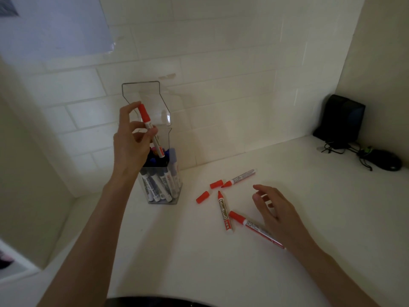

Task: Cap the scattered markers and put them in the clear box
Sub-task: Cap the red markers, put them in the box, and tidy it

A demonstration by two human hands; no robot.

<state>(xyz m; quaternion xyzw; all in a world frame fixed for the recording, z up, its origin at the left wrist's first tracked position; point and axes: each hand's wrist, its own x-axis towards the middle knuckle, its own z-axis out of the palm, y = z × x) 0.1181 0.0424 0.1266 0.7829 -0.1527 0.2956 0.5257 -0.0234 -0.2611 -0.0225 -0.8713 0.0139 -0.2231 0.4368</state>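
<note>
Your left hand (130, 142) grips a capped red marker (147, 124) tip-down over the clear box (161, 187), centre left, which is packed with markers, so this one is nearly home. Your right hand (274, 209) hovers open and empty over the worktop (199, 251), lower right. Left to do: one capped marker (254, 227) by that hand, plus two uncapped markers (240, 178) (224, 212) and two loose caps (216, 184) (202, 197).
</note>
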